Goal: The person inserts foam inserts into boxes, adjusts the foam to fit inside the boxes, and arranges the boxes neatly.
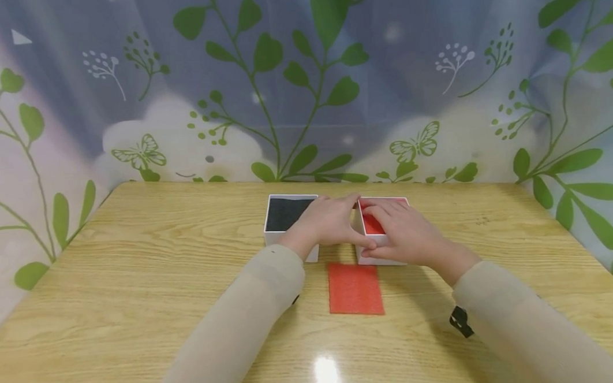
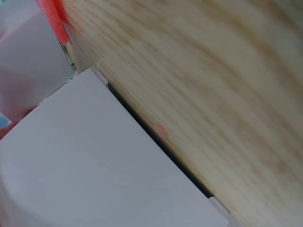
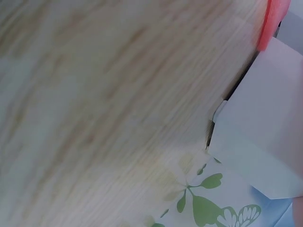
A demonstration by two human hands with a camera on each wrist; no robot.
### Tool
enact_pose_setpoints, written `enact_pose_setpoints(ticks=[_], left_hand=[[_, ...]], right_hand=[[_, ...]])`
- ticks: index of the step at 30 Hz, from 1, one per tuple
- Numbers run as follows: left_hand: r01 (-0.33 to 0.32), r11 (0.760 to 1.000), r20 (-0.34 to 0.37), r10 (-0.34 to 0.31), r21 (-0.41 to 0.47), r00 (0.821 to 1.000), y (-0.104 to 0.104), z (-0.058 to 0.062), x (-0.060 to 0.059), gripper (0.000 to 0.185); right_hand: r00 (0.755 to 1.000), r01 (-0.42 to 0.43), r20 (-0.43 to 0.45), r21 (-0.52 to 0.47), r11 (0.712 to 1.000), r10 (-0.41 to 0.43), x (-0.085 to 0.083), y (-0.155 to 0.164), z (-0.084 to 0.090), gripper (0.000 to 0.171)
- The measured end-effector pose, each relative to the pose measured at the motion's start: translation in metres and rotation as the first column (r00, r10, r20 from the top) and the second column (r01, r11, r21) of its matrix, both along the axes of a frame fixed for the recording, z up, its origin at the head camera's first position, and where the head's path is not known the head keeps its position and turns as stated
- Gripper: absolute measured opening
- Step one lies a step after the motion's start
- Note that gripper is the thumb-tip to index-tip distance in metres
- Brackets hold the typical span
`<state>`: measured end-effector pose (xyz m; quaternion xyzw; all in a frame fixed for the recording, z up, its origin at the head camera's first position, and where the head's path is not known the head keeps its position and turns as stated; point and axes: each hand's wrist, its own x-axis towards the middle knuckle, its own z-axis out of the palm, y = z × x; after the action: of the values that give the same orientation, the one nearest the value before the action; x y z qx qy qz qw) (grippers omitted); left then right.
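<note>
Two small white open-topped boxes stand side by side. My left hand (image 1: pixel 331 222) passes over the right corner of the left box and grips the left side of the right box (image 1: pixel 371 260), with the thumb by its near corner and the fingers at the far one. The fingers of my right hand (image 1: pixel 413 235) reach over the rim onto the red sheet (image 1: pixel 373 226) inside, while its thumb lies outside the front wall. Black sheet material (image 1: pixel 286 214) fills the left box (image 1: pixel 274 238). In front of the boxes, a flat red square sheet (image 1: pixel 355 289) lies on the table.
A wood-grain table (image 1: pixel 150 292) carries everything. Behind it hangs a curtain (image 1: pixel 293 128) with leaf and butterfly prints. A black strap (image 1: pixel 460 322) shows by the right sleeve. White box walls (image 2: pixel 94 161) fill much of the left wrist view.
</note>
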<state>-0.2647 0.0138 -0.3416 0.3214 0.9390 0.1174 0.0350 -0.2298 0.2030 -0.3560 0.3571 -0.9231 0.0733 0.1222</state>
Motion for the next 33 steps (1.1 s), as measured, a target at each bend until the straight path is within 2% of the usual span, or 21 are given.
enact_pose_setpoints(ticks=[4,9,16,22,28,33], left_hand=[[-0.007,1.0,0.001,0.007,0.003,1.0,0.0,-0.001,0.001,0.108],[-0.006,1.0,0.001,0.006,-0.003,1.0,0.002,-0.002,0.002,0.106],[-0.018,1.0,-0.017,0.017,-0.009,1.0,0.001,0.0,0.002,0.101],[-0.025,1.0,0.001,0.025,-0.015,1.0,0.001,0.0,0.001,0.101],[-0.035,0.999,-0.01,0.035,-0.021,0.999,0.0,0.001,0.001,0.102],[-0.03,1.0,0.015,0.03,-0.004,0.999,-0.001,0.0,0.002,0.103]], right_hand=[[0.999,-0.041,-0.036,0.006,0.999,0.041,0.001,0.0,-0.001,0.068],[0.99,-0.099,-0.096,0.008,0.995,0.099,0.012,0.004,-0.003,0.058],[0.986,-0.097,-0.137,-0.013,0.995,0.094,0.022,0.002,-0.003,0.047],[0.97,-0.144,-0.202,-0.043,0.989,0.132,0.03,0.0,0.001,0.034],[0.974,-0.123,-0.196,-0.04,0.992,0.113,0.036,-0.003,0.003,0.035],[0.96,-0.129,-0.253,-0.014,0.991,0.122,0.04,0.0,0.007,0.035]])
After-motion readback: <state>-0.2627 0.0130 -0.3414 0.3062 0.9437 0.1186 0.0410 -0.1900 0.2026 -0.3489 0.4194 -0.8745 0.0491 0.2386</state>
